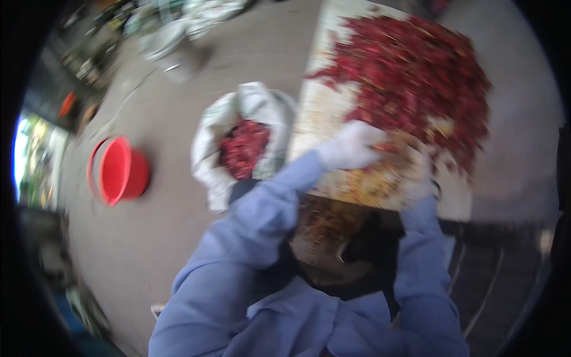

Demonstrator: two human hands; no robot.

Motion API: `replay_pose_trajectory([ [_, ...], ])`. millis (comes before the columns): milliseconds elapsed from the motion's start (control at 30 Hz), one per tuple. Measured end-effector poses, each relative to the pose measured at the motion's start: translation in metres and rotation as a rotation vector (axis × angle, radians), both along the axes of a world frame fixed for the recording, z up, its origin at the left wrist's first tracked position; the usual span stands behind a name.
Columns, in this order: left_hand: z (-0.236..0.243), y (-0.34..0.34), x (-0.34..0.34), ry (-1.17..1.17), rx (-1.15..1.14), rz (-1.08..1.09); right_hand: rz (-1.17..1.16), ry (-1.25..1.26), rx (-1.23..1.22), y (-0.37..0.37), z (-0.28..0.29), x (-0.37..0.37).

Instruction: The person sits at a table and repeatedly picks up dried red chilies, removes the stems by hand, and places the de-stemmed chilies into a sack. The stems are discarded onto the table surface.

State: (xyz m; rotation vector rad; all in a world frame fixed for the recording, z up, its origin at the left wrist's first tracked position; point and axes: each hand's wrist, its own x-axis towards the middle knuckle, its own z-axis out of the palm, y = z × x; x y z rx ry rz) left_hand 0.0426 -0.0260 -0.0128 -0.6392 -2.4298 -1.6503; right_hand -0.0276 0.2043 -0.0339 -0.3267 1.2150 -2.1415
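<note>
Dried red chillies (410, 71) lay heaped across the far and right part of a pale board (318, 113), thinning toward its near edge into a patch of yellowish seeds and crumbs (369, 181). The left hand (351, 146), in a white glove, rested on that near part of the board at the edge of the heap, fingers curled loosely over the chillies; the blur hid whether it gripped any. The right hand (419, 184), also gloved in white, sat at the near edge just right of the crumbs, and I could not tell whether it was clenched or released. Both sleeves were light blue. Left of the board stood an open white sack (238, 110) holding more red chillies, and farther left a red bucket (119, 171) on the grey floor.
</note>
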Motion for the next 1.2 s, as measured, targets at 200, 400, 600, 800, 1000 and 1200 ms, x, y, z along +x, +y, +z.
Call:
replay_pose_trajectory([
  [200, -0.001, 0.019, -0.006, 0.146, -0.094, -0.095, -0.028, -0.197, -0.191, -0.004, -0.005, 0.008],
  [400, 0.012, -0.016, -0.001, -0.335, 0.018, 0.184, -0.12, 0.133, 0.367, 0.003, 0.013, -0.001],
  [600, 0.008, -0.03, -0.013, -0.312, -0.193, 0.338, 0.728, 0.797, 1.221, -0.003, -0.003, 0.009],
  [800, 0.001, -0.026, -0.015, -0.191, -0.546, 0.347, 0.312, 0.979, 1.586, -0.013, -0.027, 0.008],
  [1000, -0.003, -0.022, -0.015, -0.108, -0.633, 0.269, 0.391, 1.312, 1.704, -0.039, -0.059, 0.018],
  [1200, -0.003, -0.02, -0.009, -0.11, -0.663, 0.298, 0.221, 1.196, 1.642, -0.031, -0.063, 0.014],
])
